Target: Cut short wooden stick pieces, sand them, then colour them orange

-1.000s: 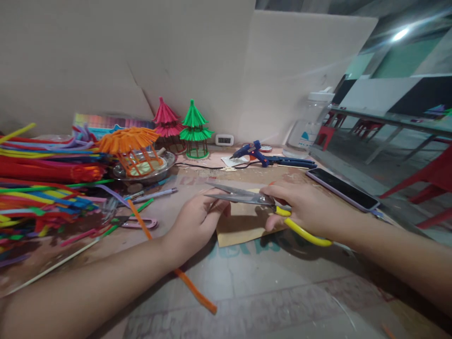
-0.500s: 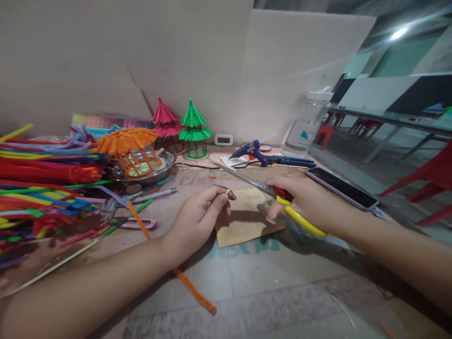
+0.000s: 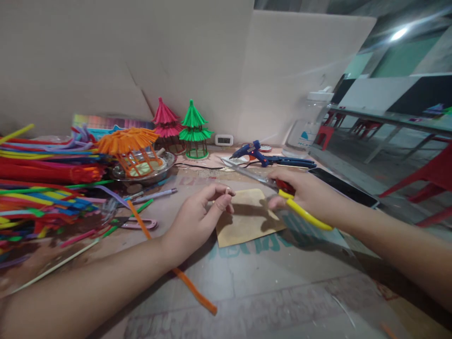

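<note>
My right hand (image 3: 296, 188) holds a pair of scissors (image 3: 289, 202) with yellow and red handles. Their blades point up and left toward the glue gun. To the left, my left hand (image 3: 208, 207) pinches a small pale piece (image 3: 227, 191) between thumb and fingertips; what kind it is I cannot make out. Both hands hover over a square of tan paper (image 3: 243, 221) on the table. An orange pipe cleaner (image 3: 194, 289) runs beneath my left forearm.
A blue glue gun (image 3: 249, 149) lies at the back, left of a clear bottle (image 3: 303, 127). An orange-roofed model (image 3: 130, 146) stands in a metal dish, near a green model (image 3: 192, 127). Pipe cleaners (image 3: 49, 169) crowd the left; a phone (image 3: 344, 188) rests at right.
The scissors and my right hand have shifted slightly right. My left fingers have moved a little around the small piece, which shows less now.
</note>
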`<state>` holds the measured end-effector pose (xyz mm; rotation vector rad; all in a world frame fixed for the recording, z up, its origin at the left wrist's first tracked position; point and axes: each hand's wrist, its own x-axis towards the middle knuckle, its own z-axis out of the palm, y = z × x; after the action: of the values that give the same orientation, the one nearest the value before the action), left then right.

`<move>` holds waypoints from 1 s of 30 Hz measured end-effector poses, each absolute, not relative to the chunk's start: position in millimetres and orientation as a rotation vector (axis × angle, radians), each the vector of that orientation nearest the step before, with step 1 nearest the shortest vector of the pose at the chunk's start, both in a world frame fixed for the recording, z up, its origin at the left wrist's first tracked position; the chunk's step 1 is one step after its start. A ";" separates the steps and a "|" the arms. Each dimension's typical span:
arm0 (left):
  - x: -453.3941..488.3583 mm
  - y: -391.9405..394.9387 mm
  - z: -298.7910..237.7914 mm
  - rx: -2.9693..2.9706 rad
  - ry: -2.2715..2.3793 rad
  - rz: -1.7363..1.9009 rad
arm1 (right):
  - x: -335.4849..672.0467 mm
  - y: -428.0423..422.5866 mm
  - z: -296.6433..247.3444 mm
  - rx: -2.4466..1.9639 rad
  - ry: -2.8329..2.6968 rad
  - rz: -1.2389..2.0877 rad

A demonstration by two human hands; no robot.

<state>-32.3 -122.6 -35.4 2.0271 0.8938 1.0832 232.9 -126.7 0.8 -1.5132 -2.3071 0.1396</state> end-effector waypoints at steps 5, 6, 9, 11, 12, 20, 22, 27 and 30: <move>-32.2 -122.4 -36.4 1.973 0.899 1.060 | 276.6 -91.4 -6.0 -1.830 -2.220 -0.003; -32.2 -122.2 -36.3 1.977 0.905 1.054 | 285.9 -84.8 -9.8 -1.878 -2.206 -0.031; -32.3 -121.2 -36.3 1.991 0.900 1.054 | 306.7 -71.3 -21.2 -1.926 -2.239 -0.028; -32.5 -120.0 -36.6 2.017 0.895 1.057 | 312.7 -67.8 -25.6 -1.918 -2.297 0.055; -32.7 -119.4 -36.7 2.036 0.899 1.052 | 313.7 -67.2 -26.5 -1.899 -2.329 0.107; -33.3 -119.2 -34.0 2.220 0.941 1.104 | 294.2 -78.8 -14.7 -1.802 -2.376 -0.248; -32.7 -120.0 -34.9 2.128 0.972 1.067 | 276.9 -91.6 -12.3 -1.611 -2.324 -0.233; -31.7 -120.6 -37.3 2.114 0.936 0.975 | 217.5 -136.6 -15.3 -1.175 -2.380 0.004; -31.2 -120.7 -37.7 2.176 0.874 0.937 | 195.0 -151.7 -19.5 -0.994 -2.320 0.147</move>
<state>-31.2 -120.7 -37.7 2.1760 0.8737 0.9369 195.0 -151.7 -19.5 -0.9941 -2.3202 0.1473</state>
